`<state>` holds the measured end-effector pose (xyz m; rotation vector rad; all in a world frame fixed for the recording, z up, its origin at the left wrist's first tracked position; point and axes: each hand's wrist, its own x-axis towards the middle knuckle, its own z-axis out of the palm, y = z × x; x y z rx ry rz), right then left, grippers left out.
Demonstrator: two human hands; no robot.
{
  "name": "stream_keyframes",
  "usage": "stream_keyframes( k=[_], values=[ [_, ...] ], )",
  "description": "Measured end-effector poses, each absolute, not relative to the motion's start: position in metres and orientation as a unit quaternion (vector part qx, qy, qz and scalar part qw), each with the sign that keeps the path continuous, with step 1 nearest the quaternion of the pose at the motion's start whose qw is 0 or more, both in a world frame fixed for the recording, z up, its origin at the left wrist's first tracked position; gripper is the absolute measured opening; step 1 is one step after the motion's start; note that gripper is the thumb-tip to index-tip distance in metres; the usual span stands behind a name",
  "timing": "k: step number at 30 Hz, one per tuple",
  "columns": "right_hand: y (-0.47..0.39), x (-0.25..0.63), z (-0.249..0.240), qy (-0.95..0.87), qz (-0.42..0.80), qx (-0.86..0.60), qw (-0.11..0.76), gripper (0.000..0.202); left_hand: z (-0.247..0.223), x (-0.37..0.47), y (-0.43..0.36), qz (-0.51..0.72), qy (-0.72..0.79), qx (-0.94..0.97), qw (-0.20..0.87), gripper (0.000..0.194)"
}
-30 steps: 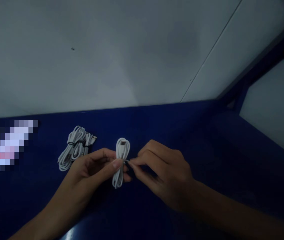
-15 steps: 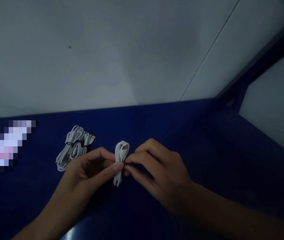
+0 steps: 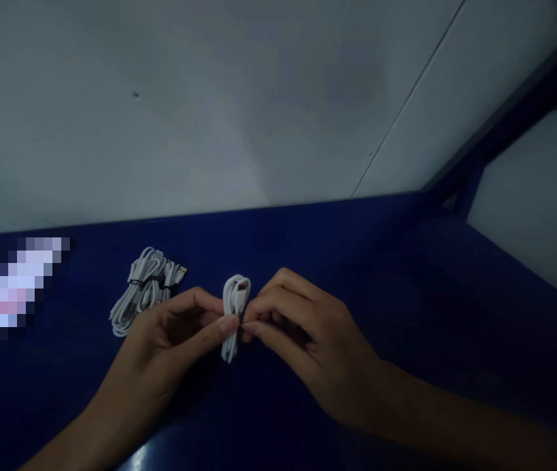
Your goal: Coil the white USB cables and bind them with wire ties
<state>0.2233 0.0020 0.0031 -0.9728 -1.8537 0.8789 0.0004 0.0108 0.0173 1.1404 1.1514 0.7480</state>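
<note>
A coiled white USB cable [image 3: 230, 340] stands nearly upright above the blue table, its USB plug [image 3: 241, 296] showing in the top loop. My left hand [image 3: 170, 347] pinches the coil around its middle between thumb and fingers. Right beside the coil, my right hand [image 3: 307, 333] has its thumb and index fingertips pressed together at the cable's waist. What those fingertips hold is too small and dark to make out. Behind my left hand lies a pile of white cables [image 3: 145, 281], bundled with black ties [image 3: 153, 279]; my wrist and fingers cover part of it.
The blue tabletop [image 3: 278, 248] meets a grey-white wall panel [image 3: 184, 131] at the back. A pixelated bright item [image 3: 17, 288] lies at the left edge. A dark blue frame post [image 3: 504, 131] slants up at the right.
My right hand has shifted slightly left and its fingers have curled in closer to the coil. The held cable has moved a little left; the pile is unchanged.
</note>
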Motion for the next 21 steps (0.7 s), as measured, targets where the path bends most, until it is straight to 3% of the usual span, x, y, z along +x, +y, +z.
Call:
stream_keyframes(
  k=[4,7,11,15,21],
  values=[
    [0.000,0.220,0.010,-0.642,0.465,-0.436,0.427,0.015,0.020,0.002,0.008,0.346,0.514,0.507,0.598,0.008],
    [0.000,0.219,0.008,-0.629,0.459,-0.452,0.435,0.013,0.019,0.003,0.007,0.355,0.527,0.506,0.583,0.010],
    [0.001,0.220,-0.003,-0.725,0.278,-0.419,0.472,0.010,0.017,0.004,0.009,0.352,0.532,0.473,0.608,0.009],
    [0.000,0.219,-0.012,-0.801,0.089,-0.386,0.449,0.007,0.017,0.004,0.010,0.339,0.525,0.464,0.628,0.008],
    [0.002,0.219,-0.012,-0.815,0.017,-0.364,0.451,0.019,0.014,0.003,0.011,0.310,0.502,0.460,0.664,0.010]
  ],
)
